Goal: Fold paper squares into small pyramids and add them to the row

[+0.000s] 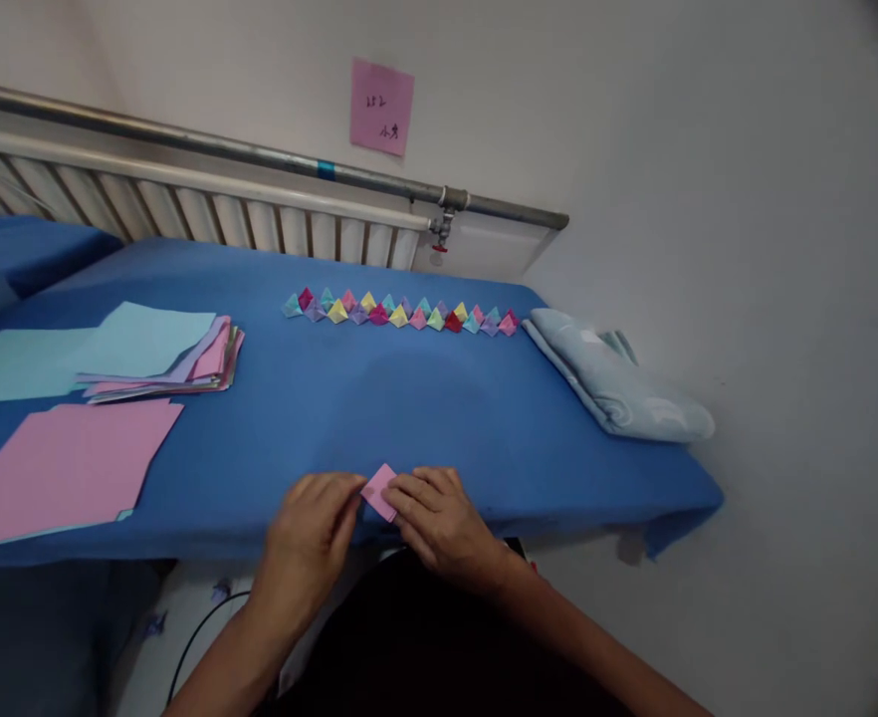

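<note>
A small pink folded paper [379,490], shaped like a diamond, lies near the front edge of the blue-covered table. My left hand [309,533] has its thumb and fingertips closed at the paper's left corner. My right hand [443,518] grips the right side, with fingers bent over the top and part of the paper hidden beneath them. Farther back stands a double row of small folded paper pieces [401,314] in pink, yellow, blue, purple, green and red.
A stack of coloured paper sheets [151,344] lies at left, with larger pink sheets [73,463] in front. On the right end rests a folded pale blanket [618,383]. Behind the blue cloth [275,418] are a radiator [230,214], a pipe and a pink wall note [381,107].
</note>
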`<state>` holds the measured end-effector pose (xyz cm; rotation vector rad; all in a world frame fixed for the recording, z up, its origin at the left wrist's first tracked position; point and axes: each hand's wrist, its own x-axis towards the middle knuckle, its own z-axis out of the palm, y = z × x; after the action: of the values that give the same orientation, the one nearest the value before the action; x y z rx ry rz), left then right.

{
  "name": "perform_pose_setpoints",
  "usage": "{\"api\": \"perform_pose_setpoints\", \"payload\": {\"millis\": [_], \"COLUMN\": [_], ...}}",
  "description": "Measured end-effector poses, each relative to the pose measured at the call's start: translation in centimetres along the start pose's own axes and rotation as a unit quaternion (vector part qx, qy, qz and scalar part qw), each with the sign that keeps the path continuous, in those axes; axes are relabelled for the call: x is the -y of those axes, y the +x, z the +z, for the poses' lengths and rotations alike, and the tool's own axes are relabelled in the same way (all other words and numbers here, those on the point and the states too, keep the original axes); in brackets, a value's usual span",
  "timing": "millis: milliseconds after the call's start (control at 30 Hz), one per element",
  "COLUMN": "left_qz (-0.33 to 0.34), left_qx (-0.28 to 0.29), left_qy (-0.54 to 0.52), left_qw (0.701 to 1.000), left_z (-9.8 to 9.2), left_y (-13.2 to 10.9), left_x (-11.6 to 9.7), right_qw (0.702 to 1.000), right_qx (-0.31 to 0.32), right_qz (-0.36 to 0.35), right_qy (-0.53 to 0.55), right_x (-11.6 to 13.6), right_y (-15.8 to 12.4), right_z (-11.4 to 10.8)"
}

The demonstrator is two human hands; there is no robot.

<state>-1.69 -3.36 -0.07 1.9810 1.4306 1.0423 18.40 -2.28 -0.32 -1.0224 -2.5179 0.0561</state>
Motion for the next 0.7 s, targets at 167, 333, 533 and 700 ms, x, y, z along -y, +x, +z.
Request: {"api": "perform_pose_setpoints", "payload": {"millis": [167,333,533,700], "left_qz": [0.127,0.133,0.127,0.119], "left_qx": [0.034,0.048,0.078,0.093], "left_qy": [0.117,0.112,0.1,0.099], "left_qw": [0.984,0.984,0.984,0.984], "left_z": [0.7,0.6,0.0,-0.1], "left_y": [0.2,0.3,1.0,1.3], "left_x": [0.6,0.5,0.9,1.1], "right_qw": [0.999,0.993,0.989,0.986], "right_qx": [0.006,-0.001,-0.01,-0.006], "right_qz": [0.016,0.06,0.091,0.112], "right_qy": [0.028,0.098,0.118,0.126], "right_x": [0.2,0.2,0.2,0.1], "right_y": [-0.2,-0.1,0.2,0.3], "right_z": [-0.3,-0.7,-0.3,-0.1]}}
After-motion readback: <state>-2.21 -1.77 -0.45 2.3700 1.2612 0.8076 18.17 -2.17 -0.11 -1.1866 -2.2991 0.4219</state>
